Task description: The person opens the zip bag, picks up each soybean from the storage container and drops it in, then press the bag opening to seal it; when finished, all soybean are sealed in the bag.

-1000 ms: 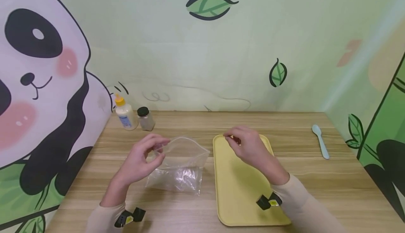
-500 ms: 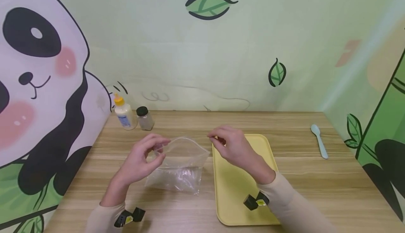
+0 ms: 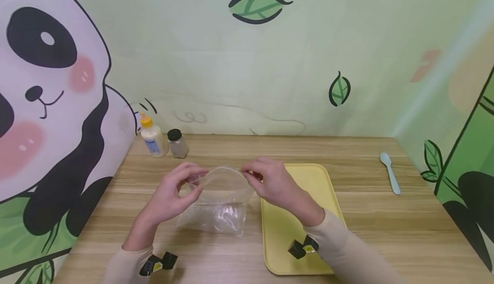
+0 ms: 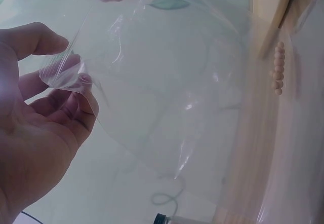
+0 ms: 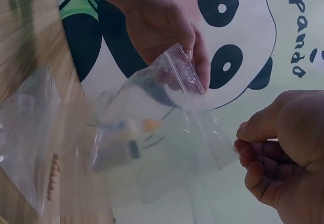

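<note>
A clear zip bag (image 3: 218,215) hangs over the table, its mouth curved and its zip strip running along the top. My left hand (image 3: 173,194) holds the bag's left top corner between thumb and fingers. My right hand (image 3: 274,187) is at the bag's right top edge, thumb and fingertips together on its rim. In the right wrist view both hands are at the two ends of the zip strip. A short row of small tan beads (image 4: 278,68) shows through the plastic in both wrist views; I cannot tell whether it is inside the bag or behind it.
A yellow tray (image 3: 278,249) lies under my right forearm. A white bottle with a yellow cap (image 3: 153,140) and a black-lidded jar (image 3: 177,143) stand at the back left. A pale blue spoon (image 3: 390,173) lies at the far right. A panda-printed backdrop rises behind the table.
My right hand has moved left from over the tray to the bag's right top edge, its fingertips now on the rim. My left hand and the bag have stayed in place.
</note>
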A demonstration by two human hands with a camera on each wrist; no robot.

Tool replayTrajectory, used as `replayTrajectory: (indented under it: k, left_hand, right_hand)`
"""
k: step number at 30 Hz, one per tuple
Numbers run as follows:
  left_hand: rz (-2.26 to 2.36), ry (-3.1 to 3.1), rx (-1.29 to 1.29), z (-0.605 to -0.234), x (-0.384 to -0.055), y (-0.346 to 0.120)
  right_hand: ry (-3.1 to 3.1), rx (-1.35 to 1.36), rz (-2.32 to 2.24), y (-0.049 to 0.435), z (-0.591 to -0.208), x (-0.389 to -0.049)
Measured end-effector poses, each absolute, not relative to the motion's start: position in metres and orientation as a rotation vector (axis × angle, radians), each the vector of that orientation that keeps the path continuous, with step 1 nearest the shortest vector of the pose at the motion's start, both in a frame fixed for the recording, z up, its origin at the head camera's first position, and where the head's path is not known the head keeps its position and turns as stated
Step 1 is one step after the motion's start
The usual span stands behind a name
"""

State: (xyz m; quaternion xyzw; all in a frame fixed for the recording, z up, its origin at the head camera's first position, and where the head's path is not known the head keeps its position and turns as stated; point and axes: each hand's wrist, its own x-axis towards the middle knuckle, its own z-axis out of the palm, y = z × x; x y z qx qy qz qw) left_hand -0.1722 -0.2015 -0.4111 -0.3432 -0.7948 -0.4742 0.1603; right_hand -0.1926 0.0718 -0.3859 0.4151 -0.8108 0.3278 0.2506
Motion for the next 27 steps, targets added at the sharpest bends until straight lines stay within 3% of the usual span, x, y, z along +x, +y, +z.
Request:
replayTrajectory:
  k: [27]
  left_hand:
    - [-1.366,-2.339,-0.963,-0.411,-0.174,-0.204]
  right_hand:
    - [-2.154,1.260,0.835,0.047,-0.387,-0.188]
